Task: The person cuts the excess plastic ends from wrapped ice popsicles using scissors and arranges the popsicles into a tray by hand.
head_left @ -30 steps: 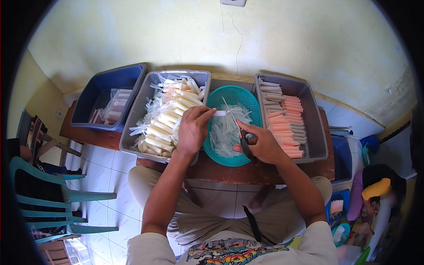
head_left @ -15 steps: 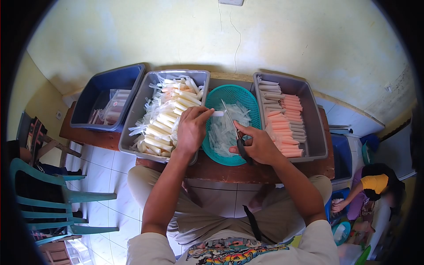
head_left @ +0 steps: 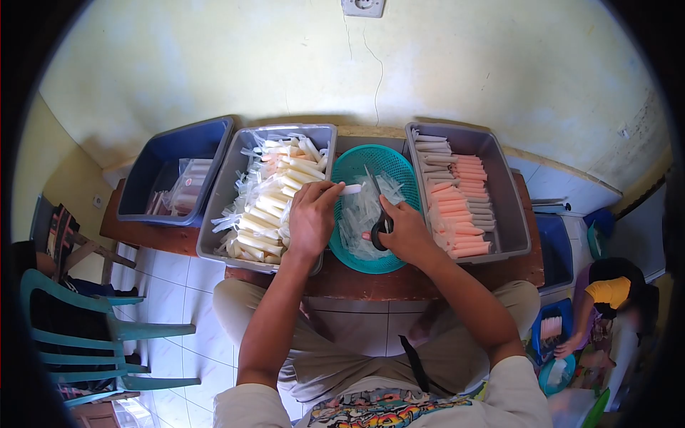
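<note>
My left hand (head_left: 312, 220) pinches a pale, plastic-wrapped stick, like an ice pop tube (head_left: 350, 190), whose end points right over the green colander. The rest of the tube is hidden by my fingers. In my right hand (head_left: 408, 232) is a pair of black-handled scissors (head_left: 384, 224), fingers through the loops, blades pointing up and away from me. The blades lie just right of the tube's end, apart from it. Below both hands, the green colander (head_left: 345, 257) holds many clear plastic scraps (head_left: 362, 217).
A grey tub (head_left: 332, 135) heaped with cream tubes stands left of the colander. Another grey tub (head_left: 515, 214) at right holds neat rows of pink and greyish tubes. Far left is a dark blue tub (head_left: 134, 192). A green chair (head_left: 118, 330) and a co-worker (head_left: 606, 292) flank me.
The view has tilted up slightly. My right hand has turned and the scissors' blades look closer together. My left hand still pinches the tube. The co-worker's hand has moved lower, off the blue container.
</note>
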Demonstrator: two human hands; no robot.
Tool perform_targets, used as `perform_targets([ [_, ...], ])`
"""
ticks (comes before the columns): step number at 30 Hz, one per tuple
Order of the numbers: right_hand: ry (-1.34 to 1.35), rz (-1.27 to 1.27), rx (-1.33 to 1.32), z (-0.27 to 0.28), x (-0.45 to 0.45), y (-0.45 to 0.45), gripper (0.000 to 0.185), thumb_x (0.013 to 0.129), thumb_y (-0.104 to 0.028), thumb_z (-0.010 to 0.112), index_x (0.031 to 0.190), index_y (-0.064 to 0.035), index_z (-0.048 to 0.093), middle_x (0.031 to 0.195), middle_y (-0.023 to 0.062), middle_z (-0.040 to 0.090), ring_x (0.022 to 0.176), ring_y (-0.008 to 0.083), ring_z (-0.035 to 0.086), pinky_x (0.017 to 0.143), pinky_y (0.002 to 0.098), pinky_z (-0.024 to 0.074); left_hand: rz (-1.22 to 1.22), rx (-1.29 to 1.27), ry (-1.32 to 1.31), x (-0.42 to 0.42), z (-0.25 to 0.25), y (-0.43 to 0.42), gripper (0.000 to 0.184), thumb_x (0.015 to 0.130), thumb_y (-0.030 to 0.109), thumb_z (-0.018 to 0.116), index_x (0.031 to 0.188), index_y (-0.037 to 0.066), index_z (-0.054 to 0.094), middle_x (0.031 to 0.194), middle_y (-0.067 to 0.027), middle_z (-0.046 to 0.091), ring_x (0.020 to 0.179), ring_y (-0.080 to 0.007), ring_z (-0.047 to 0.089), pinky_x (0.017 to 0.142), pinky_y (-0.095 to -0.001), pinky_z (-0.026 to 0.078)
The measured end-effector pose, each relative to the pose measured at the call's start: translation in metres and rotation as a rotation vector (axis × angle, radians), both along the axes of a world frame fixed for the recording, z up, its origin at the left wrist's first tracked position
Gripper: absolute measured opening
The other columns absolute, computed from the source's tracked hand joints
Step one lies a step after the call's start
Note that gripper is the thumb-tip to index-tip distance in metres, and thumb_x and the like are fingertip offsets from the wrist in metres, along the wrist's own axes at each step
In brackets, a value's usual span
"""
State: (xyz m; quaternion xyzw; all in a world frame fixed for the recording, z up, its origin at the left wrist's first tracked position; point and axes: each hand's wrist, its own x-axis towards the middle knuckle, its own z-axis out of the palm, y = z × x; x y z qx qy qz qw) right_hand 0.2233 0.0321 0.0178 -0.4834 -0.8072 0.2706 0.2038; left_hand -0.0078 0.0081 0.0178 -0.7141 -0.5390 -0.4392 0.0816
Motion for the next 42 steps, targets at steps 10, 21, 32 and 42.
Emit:
perform_targets([
  [10, -0.247, -0.073, -0.072, -0.064, -0.035, 0.021, 0.101, 0.084, -0.036, 0.088, 0.158, 0.0103, 0.036, 0.13, 0.034, 0.054, 0.116, 0.0516, 0.065, 0.099, 0.052, 0.0557, 0.008, -0.02, -0.019, -0.004, -0.005, -0.002, 0.026, 0.091, 0.002, 0.072, 0.116, 0.006, 0.079, 0.108, -0.0091, 0.074, 0.1, -0.0304, 0.07, 0.089, -0.0429, 0.054],
  [21, -0.413, -0.059, -0.126, -0.065, -0.048, 0.025, 0.097, 0.083, -0.022, 0.086, 0.157, 0.011, 0.033, 0.137, 0.0311, 0.05, 0.117, 0.0505, 0.067, 0.1, 0.0527, 0.0573, -0.007, -0.024, -0.023, 0.002, -0.005, 0.002, 0.028, 0.091, 0.001, 0.072, 0.117, 0.006, 0.078, 0.108, -0.0092, 0.074, 0.102, -0.031, 0.07, 0.091, -0.0433, 0.055],
  [32, -0.402, -0.031, -0.169, -0.042, -0.047, 0.022, 0.094, 0.083, -0.027, 0.087, 0.153, 0.0128, 0.038, 0.14, 0.031, 0.047, 0.116, 0.0501, 0.067, 0.101, 0.0509, 0.0579, -0.029, -0.035, -0.056, 0.003, -0.001, -0.002, 0.034, 0.089, -0.002, 0.078, 0.121, 0.006, 0.078, 0.109, -0.0147, 0.075, 0.098, -0.0351, 0.073, 0.085, -0.0434, 0.059],
  [42, 0.121, 0.156, 0.183, 0.003, -0.01, 0.009, 0.06, 0.091, -0.017, 0.079, 0.14, 0.0065, 0.054, 0.117, 0.0285, 0.065, 0.103, 0.0454, 0.07, 0.09, 0.0509, 0.0575, -0.171, -0.176, -0.422, 0.023, 0.016, -0.007, 0.032, 0.091, -0.004, 0.078, 0.121, 0.003, 0.077, 0.111, -0.0134, 0.078, 0.101, -0.0228, 0.076, 0.089, -0.0343, 0.059],
])
